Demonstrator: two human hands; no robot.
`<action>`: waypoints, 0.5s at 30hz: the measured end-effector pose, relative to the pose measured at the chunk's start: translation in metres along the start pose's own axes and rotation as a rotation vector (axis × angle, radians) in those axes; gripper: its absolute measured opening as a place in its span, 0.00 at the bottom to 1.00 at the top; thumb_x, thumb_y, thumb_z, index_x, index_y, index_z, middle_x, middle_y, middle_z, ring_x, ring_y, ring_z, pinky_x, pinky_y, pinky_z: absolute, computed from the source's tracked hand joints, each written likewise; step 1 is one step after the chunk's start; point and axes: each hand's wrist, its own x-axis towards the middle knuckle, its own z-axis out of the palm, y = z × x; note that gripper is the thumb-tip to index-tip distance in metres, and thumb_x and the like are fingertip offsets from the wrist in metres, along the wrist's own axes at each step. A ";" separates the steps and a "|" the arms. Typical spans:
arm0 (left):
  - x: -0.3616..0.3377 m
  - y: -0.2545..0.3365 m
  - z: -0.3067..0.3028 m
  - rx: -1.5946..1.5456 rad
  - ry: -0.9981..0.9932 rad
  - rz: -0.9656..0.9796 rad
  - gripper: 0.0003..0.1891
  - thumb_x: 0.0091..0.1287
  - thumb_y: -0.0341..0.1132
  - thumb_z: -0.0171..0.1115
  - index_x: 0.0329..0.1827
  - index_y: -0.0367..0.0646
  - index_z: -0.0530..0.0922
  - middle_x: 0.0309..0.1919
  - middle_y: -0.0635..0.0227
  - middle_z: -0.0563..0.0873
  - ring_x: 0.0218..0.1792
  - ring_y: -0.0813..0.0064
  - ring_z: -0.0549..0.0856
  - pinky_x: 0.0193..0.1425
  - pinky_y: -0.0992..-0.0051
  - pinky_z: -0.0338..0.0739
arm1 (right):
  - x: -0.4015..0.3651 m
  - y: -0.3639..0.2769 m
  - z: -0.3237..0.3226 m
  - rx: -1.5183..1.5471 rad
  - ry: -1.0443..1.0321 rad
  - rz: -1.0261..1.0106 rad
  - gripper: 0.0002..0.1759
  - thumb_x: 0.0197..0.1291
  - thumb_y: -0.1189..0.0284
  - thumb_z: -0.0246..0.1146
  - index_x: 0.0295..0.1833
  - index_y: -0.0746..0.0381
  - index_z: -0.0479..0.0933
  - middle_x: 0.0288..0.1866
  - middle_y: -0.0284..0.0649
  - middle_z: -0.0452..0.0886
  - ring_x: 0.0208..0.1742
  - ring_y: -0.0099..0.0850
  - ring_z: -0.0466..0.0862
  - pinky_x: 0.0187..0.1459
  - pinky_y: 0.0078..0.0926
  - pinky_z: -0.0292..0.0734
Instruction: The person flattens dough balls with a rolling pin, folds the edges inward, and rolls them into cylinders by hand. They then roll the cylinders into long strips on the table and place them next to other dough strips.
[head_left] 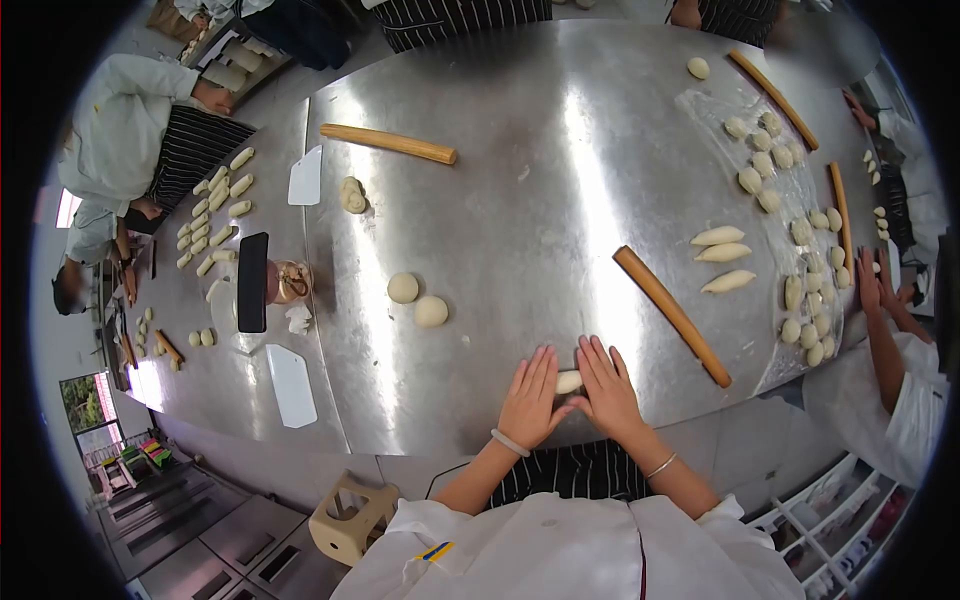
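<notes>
A pale dough piece (568,382) lies on the steel table (490,200) at the near edge, partly covered by both hands. My left hand (535,392) rests flat on its left end, fingers stretched forward. On its right end lies my right hand (606,385), also with fingers out straight. The thumbs nearly meet below the dough. A wooden rolling pin (672,316) lies slanted to the right of my right hand. Beyond it are three tapered dough pieces (723,248). Two round dough balls (417,300) sit to the left, ahead of my left hand.
Another rolling pin (388,144) and a twisted dough piece (352,195) lie farther left, near white scrapers (292,386) and a black-topped object (253,282). Several dough balls rest on plastic film (780,330) at right. Other people stand around the table; a beige stool (352,518) is below.
</notes>
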 end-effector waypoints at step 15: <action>-0.009 -0.012 -0.003 0.121 -0.015 -0.196 0.59 0.48 0.63 0.70 0.73 0.27 0.57 0.75 0.45 0.59 0.78 0.50 0.56 0.77 0.46 0.46 | -0.007 -0.009 0.023 -0.171 0.005 0.193 0.58 0.50 0.38 0.61 0.72 0.75 0.58 0.78 0.60 0.54 0.81 0.49 0.51 0.75 0.58 0.41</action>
